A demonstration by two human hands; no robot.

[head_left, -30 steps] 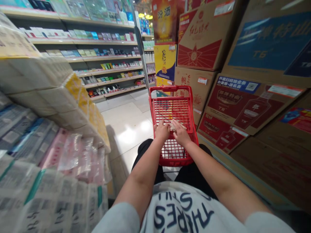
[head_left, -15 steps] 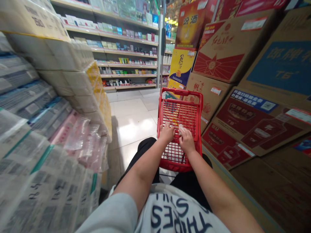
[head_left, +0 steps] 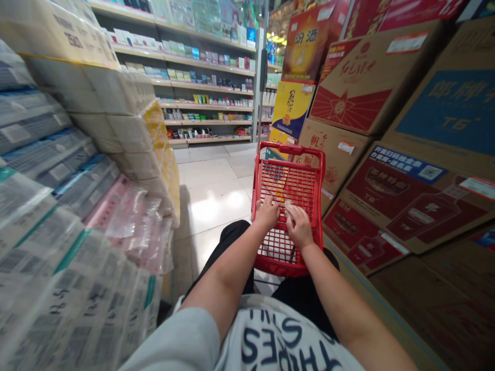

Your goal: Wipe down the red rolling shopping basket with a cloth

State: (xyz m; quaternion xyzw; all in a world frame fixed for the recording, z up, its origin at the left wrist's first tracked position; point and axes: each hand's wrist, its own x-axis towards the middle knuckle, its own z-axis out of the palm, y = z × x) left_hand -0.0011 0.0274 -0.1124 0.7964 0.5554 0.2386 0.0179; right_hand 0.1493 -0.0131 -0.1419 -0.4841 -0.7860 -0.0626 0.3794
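In front of my body stands a red plastic shopping basket [head_left: 290, 245] with a grid of openings and a raised red frame at its far end. My left hand [head_left: 267, 213] is over its left half, fingers slightly bent and apart, with no held thing visible. Close to its right, my right hand [head_left: 299, 226] is over the middle of the grid with its fingers curled together. A small pale thing [head_left: 287, 204] shows at its fingertips, too small to name. Both palms face down and are hidden.
Stacked cartons [head_left: 348, 98] rise close on the right. Wrapped white packs [head_left: 127, 129] and plastic-covered bundles [head_left: 77, 288] crowd the left. Pale floor tiles [head_left: 212, 190] run between them towards shelves of small goods [head_left: 209, 85]. A thin upright post [head_left: 263, 67] stands near the shelves.
The whole view has shifted slightly, so the shelves, cartons and basket appear a little further right and lower. Both hands keep nearly the same place over the basket.
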